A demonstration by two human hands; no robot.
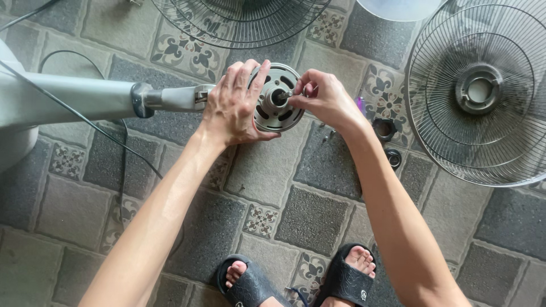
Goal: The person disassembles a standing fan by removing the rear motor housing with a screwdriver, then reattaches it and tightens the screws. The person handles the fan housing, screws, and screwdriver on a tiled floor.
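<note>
Two bare hands work on a round metal fan motor (277,105) lying over the patterned tile floor (310,219). Left hand (236,105) wraps its rim; right hand (324,99) pinches the centre shaft (282,96). Wire grille (483,91) lies right.

left hand (234,108) grips fan motor (277,98); right hand (324,99) pinches its shaft (282,96).

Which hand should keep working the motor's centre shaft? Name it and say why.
Probably the right hand: its fingertips already pinch at the shaft in the middle of the round motor face. The left hand is wrapped around the motor's side, steadying it.
</note>
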